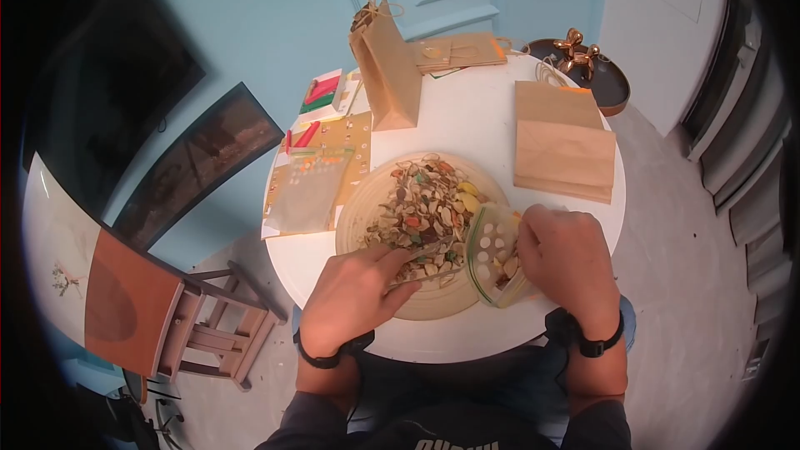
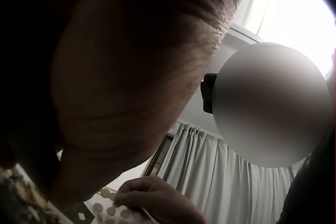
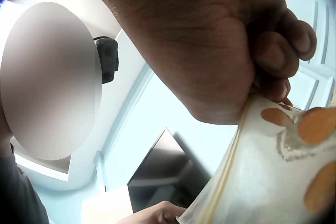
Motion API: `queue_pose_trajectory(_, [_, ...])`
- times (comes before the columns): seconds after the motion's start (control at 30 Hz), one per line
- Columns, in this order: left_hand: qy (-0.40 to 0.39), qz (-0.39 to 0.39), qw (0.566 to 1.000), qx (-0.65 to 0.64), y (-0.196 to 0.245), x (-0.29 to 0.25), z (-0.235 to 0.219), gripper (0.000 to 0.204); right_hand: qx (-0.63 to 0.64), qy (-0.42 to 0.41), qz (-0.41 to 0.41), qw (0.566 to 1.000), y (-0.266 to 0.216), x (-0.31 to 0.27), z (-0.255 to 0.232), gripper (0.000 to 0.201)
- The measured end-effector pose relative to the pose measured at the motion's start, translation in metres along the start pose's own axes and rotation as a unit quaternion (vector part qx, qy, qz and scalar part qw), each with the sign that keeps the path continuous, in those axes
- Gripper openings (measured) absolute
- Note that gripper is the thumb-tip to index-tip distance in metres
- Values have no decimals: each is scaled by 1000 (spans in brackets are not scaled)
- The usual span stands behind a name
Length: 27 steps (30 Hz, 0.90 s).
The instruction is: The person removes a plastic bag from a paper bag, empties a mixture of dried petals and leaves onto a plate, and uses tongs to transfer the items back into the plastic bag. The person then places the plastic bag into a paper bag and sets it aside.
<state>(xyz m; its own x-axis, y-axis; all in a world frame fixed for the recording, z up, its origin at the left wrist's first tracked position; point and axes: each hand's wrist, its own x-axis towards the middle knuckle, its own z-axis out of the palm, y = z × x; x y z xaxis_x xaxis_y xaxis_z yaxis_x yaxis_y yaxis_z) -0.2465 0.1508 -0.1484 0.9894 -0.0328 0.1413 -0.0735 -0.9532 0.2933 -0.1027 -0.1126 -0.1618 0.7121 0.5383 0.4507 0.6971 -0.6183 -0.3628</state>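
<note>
We seem to be filling the bag (image 1: 490, 263) at four o'clock of the plate (image 1: 352, 217), right hand (image 1: 571, 258) pinching the bag's edge, left hand (image 1: 354, 292) pinching likely tongs (image 1: 425, 251), and should next lift petals (image 1: 417, 200) inside.

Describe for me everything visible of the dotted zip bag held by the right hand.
The zip bag looks like thin, translucent plastic with round dots and a green zip edge facing left. Gripped by the right hand, it tilts over the right side of the round tray. Dried pieces show low in it.
</note>
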Motion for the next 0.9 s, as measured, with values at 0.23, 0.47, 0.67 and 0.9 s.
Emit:
queue_pose_trajectory(0.23, [-27, -6, 998, 64, -5, -14, 13, 35, 5, 11, 2, 1000, 0, -1, -4, 18])
queue_pose_trajectory(0.47, [28, -115, 988, 101, -26, -4, 18, 34, 4, 2, 0, 1000, -2, 1, 1, 19])
queue_pose_trajectory(0.67, [-4, -74, 997, 19, -35, -1, 20, 31, -2, -8, 0, 1000, -6, 3, 2, 20])
queue_pose_trajectory(0.9, [10, -74, 996, 49, -37, 3, 24, 23, 6, -9, 0, 1000, -6, 3, 2, 21])
